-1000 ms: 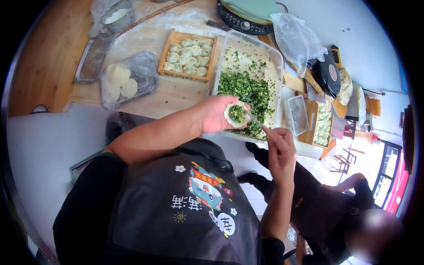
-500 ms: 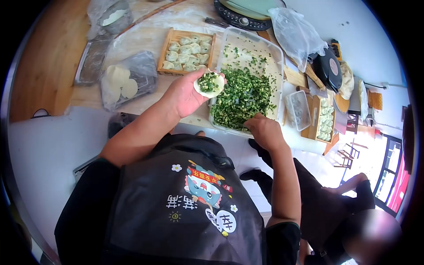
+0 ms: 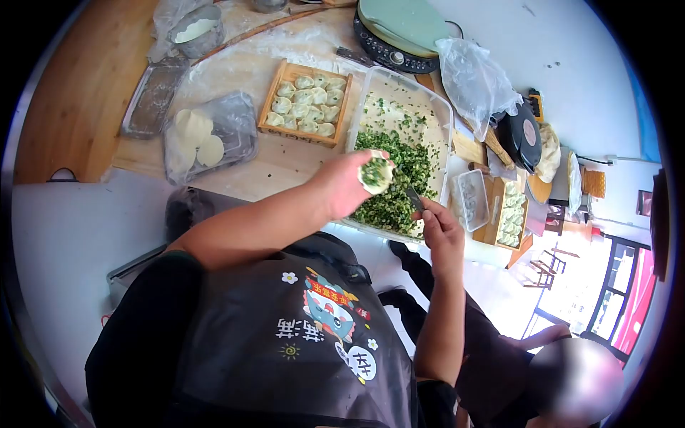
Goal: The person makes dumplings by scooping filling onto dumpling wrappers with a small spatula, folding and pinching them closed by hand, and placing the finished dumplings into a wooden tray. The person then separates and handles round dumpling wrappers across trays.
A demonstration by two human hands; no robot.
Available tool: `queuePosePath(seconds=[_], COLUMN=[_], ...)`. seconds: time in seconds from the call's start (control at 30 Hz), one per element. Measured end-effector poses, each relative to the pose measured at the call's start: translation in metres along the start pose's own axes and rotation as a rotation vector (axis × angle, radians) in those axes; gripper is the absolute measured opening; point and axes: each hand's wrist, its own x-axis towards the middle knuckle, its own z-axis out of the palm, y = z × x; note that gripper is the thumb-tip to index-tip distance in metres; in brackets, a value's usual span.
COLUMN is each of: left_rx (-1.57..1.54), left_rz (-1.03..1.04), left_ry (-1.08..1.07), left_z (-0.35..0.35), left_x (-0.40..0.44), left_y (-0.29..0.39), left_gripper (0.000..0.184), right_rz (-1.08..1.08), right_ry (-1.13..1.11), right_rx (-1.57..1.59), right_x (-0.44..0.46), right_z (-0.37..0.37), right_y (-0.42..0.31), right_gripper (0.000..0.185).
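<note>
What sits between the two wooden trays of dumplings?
In the head view lie the big clear container of chopped greens and the smaller clear tub; the left hand, holding a filled wrapper, partly covers the container.

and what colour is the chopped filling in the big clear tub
The chopped filling is mostly green with paler bits, best seen in the head view.
</note>
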Motion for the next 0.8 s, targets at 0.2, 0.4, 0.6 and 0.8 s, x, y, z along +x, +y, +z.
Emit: queuePosePath(seconds=[0.2, 0.4, 0.6, 0.8], left_rx=[-0.118, -0.131, -0.033, 0.031], left_rz=[0.009, -0.002, -0.105, -0.102], left_ry=[0.072, 0.026, -0.005, -0.073], left_z=[0.047, 0.050, 0.073, 0.065], left_x=[0.006, 0.020, 0.009, 0.014], left_y=[-0.028, -0.023, -0.030, -0.024], left_gripper=[0.030, 0.042, 0.058, 0.060], right_rz=[-0.517, -0.554, -0.557, -0.405], right_ry=[0.351, 0.374, 0.389, 0.333], right_rx=[-0.758, -0.939, -0.984, -0.368], right_x=[-0.023, -0.044, -0.026, -0.031], right_z=[0.048, 0.012, -0.007, -0.030], right_y=[-0.001, 0.019, 0.014, 0.032], right_gripper=[0.044, 0.049, 0.056, 0.033])
